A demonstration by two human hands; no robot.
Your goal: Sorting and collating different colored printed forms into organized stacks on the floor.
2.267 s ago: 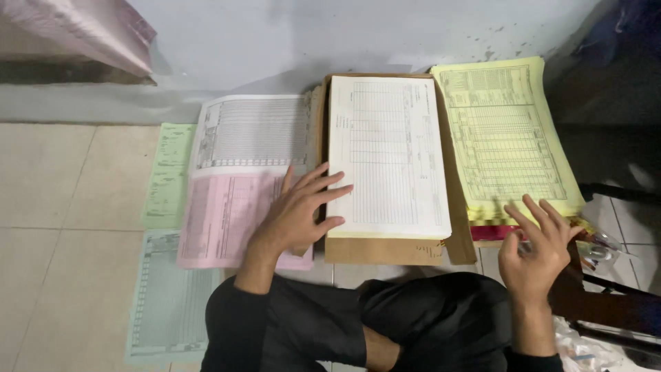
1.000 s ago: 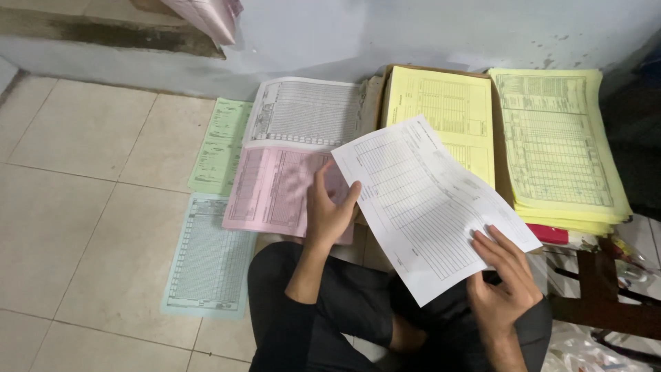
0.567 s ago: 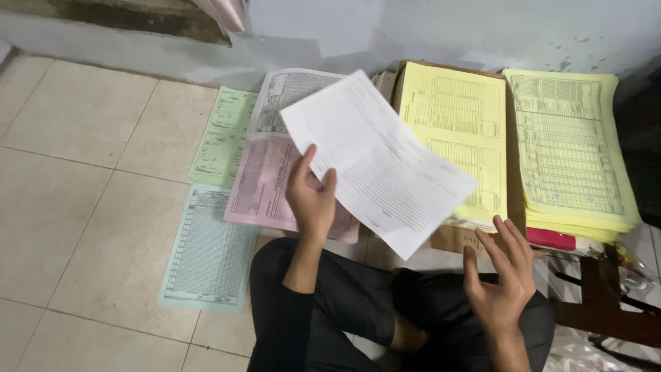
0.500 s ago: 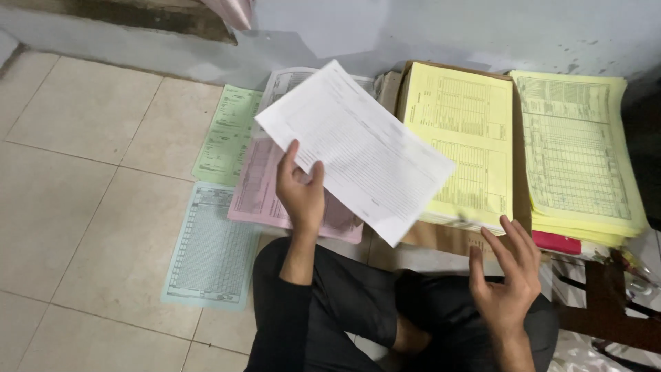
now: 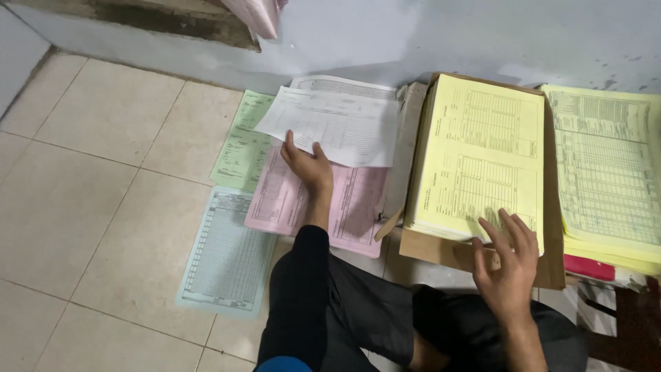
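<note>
My left hand [image 5: 308,162] holds a white printed sheet [image 5: 334,125] by its lower edge, laying it over a white stack by the wall, above a pink form [image 5: 344,207]. My right hand [image 5: 508,256] hovers open, fingers spread, over the lower right corner of a yellow stack of forms [image 5: 482,155] that rests on a brown cardboard sheet [image 5: 441,249]. I sit cross-legged in dark trousers on the tiled floor.
A green sheet [image 5: 241,141] and a pale blue sheet [image 5: 224,251] lie on the floor tiles to the left. A second yellow-green stack [image 5: 609,176] sits at the right, with a red item [image 5: 589,267] under it. A grey wall runs behind.
The white sheet was lifted off the cardboard stack, uncovering yellow forms, and carried left by my left hand down onto the white pile. My right hand let go and moved over the yellow stack.
</note>
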